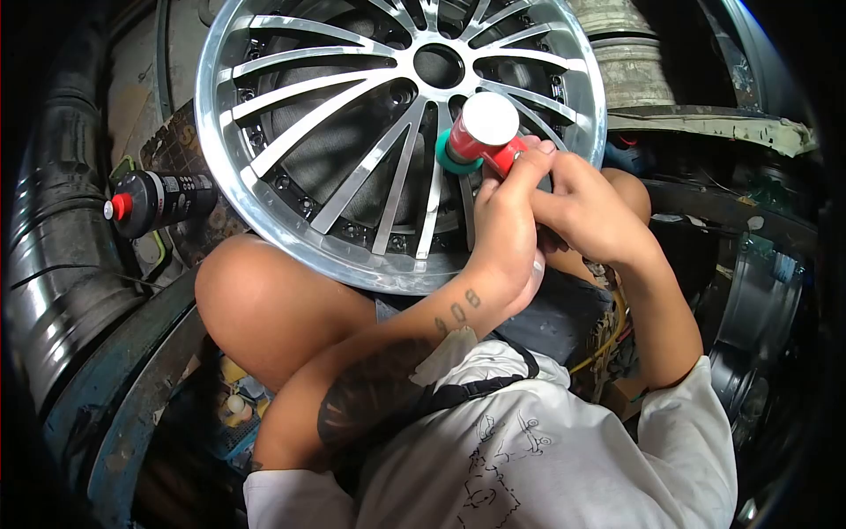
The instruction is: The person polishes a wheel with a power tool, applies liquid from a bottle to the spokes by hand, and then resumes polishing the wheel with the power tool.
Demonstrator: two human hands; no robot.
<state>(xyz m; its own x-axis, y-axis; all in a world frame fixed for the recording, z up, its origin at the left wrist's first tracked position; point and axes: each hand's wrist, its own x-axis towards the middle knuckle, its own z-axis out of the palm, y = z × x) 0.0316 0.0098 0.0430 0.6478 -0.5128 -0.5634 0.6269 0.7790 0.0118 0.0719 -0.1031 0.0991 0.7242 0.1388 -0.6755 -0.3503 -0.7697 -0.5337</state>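
A small red polisher (470,139) with a white round top and a green pad is held over the spokes of a silver alloy wheel (264,207). My left hand (511,220) is closed around its handle, fingers mostly hidden beneath. Against it, my right hand (582,203) wraps the same handle from the right, its fingertips near the tool's neck. The green pad overlaps a spoke below the wheel's hub. The wheel's lower rim reaches between my bent knees, face up.
A black bottle (172,201) with a red cap stands left of the wheel. Dark shiny wheel barrels (66,264) line the left side, and another rim (762,291) is at the right. A yellow hose or cable (617,326) runs beside my right arm.
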